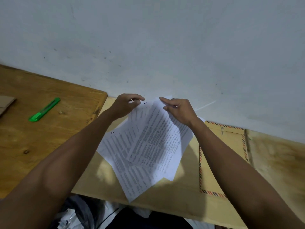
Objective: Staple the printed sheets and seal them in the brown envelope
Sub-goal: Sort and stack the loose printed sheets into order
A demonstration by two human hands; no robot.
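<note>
A pale wooden table point(173, 192) is set against a white wall point(148, 38). The fanned printed sheets point(148, 146) are held at their far edge, above the table. The brown envelope point(231, 146) lies flat right of the sheets. The sheets' top corners are pinched by the left hand point(125, 104) and right hand point(178, 111), apart. A green utility knife point(44, 109) lies well left of the sheets.

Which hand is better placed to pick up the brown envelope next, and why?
The right hand, probably. The brown envelope with the striped border lies on the table beside the right forearm, while the left hand is across the fanned white printed sheets, nearer the green utility knife.
</note>
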